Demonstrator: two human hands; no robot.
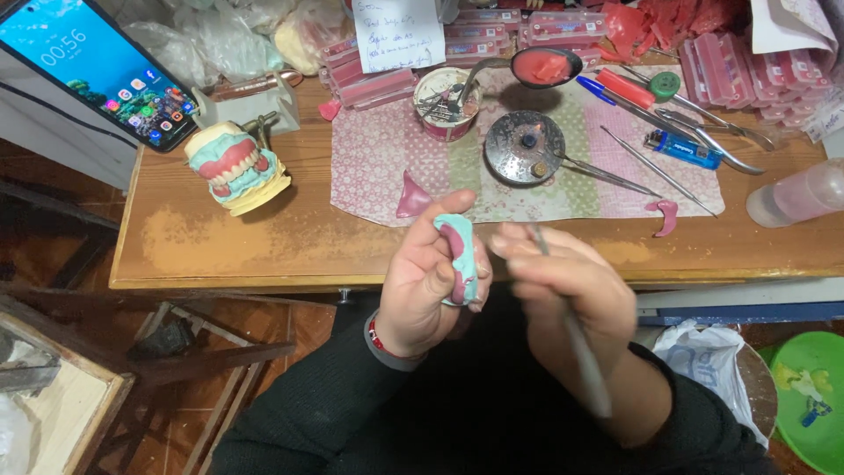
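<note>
My left hand (424, 286) grips a small teal dental cast with pink wax on it (459, 255), held upright in front of the table's near edge. My right hand (563, 290) is shut on a thin metal hand tool (582, 356); its tip points toward the cast and its handle runs down toward my sleeve. The right hand is blurred. Both hands are close together, almost touching around the cast.
On the wooden table (220, 246): a teal and pink jaw model on a yellow base (236, 167), a phone (97, 66), a patterned cloth (387, 149), a cup of tools (447, 101), a round metal burner (525, 145), a spoon with red wax (545, 66), a blue lighter (684, 149), pink wax scraps (411, 198).
</note>
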